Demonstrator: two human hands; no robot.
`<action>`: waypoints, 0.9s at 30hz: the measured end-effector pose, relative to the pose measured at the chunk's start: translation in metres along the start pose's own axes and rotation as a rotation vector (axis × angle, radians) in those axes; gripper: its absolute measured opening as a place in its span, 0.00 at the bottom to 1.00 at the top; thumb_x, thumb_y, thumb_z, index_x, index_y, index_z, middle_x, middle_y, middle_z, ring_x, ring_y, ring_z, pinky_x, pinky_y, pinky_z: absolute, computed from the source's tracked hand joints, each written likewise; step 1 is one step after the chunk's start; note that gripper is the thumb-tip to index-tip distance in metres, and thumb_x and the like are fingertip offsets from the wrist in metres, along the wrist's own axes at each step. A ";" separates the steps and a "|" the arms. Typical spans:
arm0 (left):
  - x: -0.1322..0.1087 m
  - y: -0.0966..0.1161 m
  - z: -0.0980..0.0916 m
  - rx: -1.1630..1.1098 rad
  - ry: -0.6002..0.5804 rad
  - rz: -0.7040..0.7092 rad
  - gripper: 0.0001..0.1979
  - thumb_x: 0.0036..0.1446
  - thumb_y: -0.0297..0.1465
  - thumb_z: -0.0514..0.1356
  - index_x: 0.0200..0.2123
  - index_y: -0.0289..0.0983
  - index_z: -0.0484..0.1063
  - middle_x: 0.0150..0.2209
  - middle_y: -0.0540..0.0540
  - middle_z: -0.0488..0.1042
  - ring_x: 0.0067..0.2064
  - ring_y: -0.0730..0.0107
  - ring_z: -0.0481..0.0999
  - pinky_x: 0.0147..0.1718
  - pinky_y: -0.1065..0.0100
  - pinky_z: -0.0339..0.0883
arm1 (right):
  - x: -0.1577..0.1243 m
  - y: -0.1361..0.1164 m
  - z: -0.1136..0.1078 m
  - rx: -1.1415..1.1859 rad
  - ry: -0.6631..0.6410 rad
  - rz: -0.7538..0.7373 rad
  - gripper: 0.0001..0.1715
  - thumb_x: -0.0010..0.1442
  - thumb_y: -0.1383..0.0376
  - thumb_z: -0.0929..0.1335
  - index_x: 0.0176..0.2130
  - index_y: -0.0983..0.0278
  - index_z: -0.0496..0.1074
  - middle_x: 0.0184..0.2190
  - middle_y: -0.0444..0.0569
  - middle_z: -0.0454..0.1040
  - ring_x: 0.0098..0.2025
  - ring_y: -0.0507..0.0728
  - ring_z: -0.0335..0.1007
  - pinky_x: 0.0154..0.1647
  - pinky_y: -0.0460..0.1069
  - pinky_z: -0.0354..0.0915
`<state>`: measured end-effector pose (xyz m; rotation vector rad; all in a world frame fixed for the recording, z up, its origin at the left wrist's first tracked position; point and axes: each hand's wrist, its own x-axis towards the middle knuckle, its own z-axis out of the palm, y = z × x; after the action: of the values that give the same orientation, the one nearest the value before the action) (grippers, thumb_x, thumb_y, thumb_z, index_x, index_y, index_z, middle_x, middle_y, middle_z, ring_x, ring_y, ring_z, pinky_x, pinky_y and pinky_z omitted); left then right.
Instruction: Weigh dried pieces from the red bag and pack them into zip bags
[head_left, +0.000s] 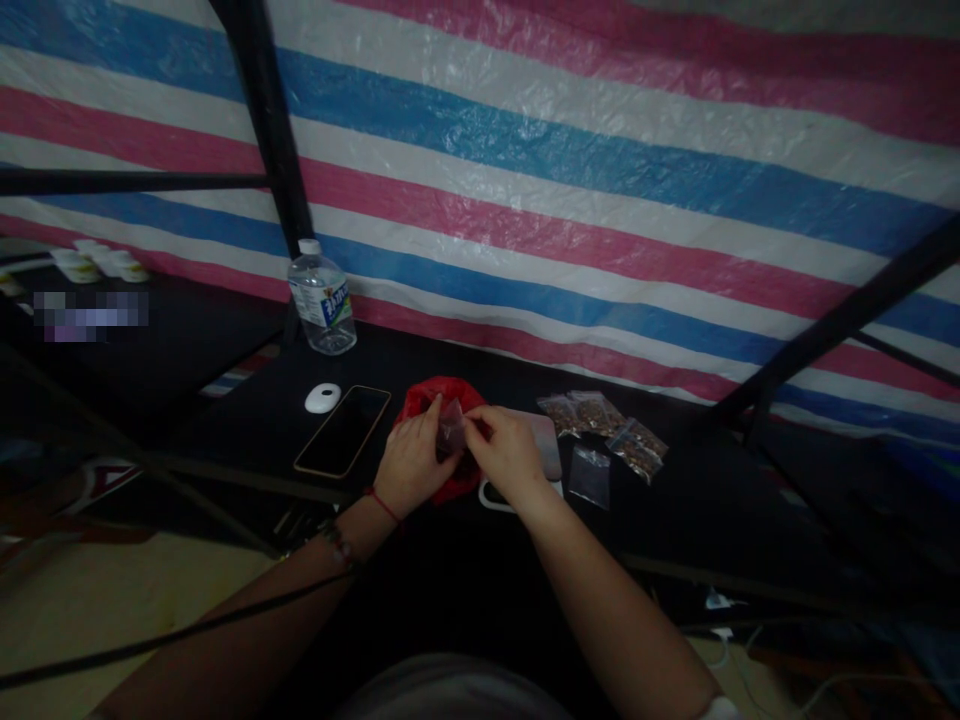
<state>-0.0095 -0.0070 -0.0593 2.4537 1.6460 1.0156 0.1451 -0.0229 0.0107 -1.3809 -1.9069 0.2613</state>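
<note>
Over a red plastic bag on the dark table, both of my hands hold one small clear zip bag. My left hand has its fingers closed at the left side of the zip bag. On the other side, my right hand pinches its edge between thumb and fingertips. What lies inside the red bag is mostly hidden by my hands. To the right rest several filled zip bags with brown bits in them. A flat, clear zip bag lies just in front of those.
A pale flat device lies partly under my right hand. Left of the red bag are a phone and a white rounded case. A clear plastic bottle stands behind them. Black frame bars and a striped sheet close off the back.
</note>
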 end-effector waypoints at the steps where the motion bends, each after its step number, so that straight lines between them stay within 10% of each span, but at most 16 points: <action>1: 0.000 0.000 0.000 0.005 0.000 -0.002 0.42 0.52 0.40 0.62 0.64 0.28 0.48 0.46 0.34 0.73 0.47 0.52 0.74 0.49 0.55 0.64 | 0.000 0.000 0.000 0.009 -0.002 0.005 0.09 0.58 0.67 0.65 0.35 0.61 0.76 0.33 0.47 0.78 0.36 0.55 0.73 0.40 0.49 0.65; 16: -0.002 0.001 0.003 -0.084 -0.011 0.040 0.39 0.51 0.38 0.62 0.63 0.32 0.53 0.52 0.34 0.70 0.53 0.50 0.70 0.54 0.51 0.60 | -0.004 0.008 -0.021 0.030 -0.133 0.119 0.08 0.54 0.68 0.67 0.29 0.62 0.77 0.28 0.46 0.78 0.31 0.54 0.73 0.35 0.46 0.64; 24: 0.005 0.004 -0.006 -0.934 -0.072 -0.071 0.48 0.49 0.40 0.64 0.66 0.36 0.40 0.57 0.32 0.65 0.55 0.53 0.71 0.51 0.52 0.66 | -0.016 0.028 -0.021 0.566 -0.122 0.215 0.06 0.54 0.65 0.65 0.33 0.64 0.71 0.28 0.45 0.75 0.29 0.52 0.72 0.32 0.46 0.67; 27: 0.007 0.008 -0.012 -1.203 -0.169 -0.183 0.41 0.50 0.41 0.64 0.62 0.35 0.50 0.52 0.34 0.71 0.50 0.56 0.75 0.46 0.56 0.71 | -0.019 0.026 -0.026 0.625 -0.133 0.254 0.06 0.52 0.64 0.66 0.33 0.64 0.70 0.27 0.44 0.74 0.28 0.51 0.71 0.32 0.46 0.68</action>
<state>-0.0076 -0.0087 -0.0437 1.4804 0.7521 1.1990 0.1842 -0.0359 0.0059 -1.1797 -1.5466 1.0020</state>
